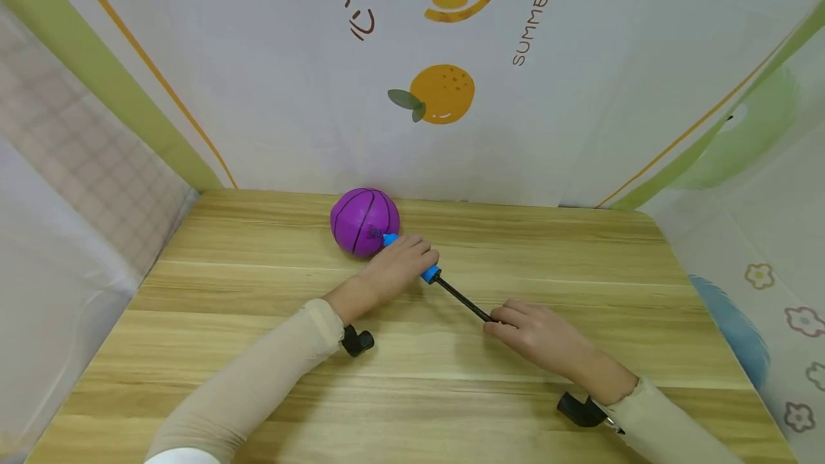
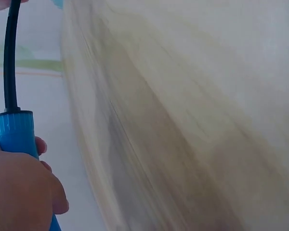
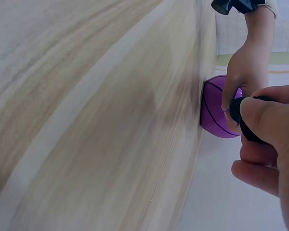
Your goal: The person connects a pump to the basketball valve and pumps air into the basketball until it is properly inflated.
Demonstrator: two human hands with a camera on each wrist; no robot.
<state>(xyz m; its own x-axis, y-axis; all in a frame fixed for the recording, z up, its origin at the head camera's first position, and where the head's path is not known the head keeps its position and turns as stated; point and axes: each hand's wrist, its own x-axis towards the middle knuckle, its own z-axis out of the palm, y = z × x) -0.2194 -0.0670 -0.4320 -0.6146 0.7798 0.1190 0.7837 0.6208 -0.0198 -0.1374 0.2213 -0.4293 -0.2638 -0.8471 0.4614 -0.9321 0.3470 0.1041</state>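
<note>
A purple ball (image 1: 361,219) with black seam lines sits near the back of the wooden table, its outline slightly uneven. Beside it, my left hand (image 1: 398,267) grips the blue barrel of a hand pump (image 1: 430,274). The barrel's front end points at the ball and appears to meet it; the exact contact is too small to tell. From the barrel's rear a long black rod (image 2: 10,62) extends toward my right hand (image 1: 538,335). In the right wrist view, thumb and fingers of that hand hold the black pump handle (image 3: 250,127), mostly covering it.
The wood-grain table (image 1: 412,407) lies beneath both hands. A white cloth (image 1: 290,92) printed with oranges and lettering hangs directly behind the ball. More fabric (image 1: 773,235) borders the right side. Black wrist devices (image 1: 357,341) hang below both forearms.
</note>
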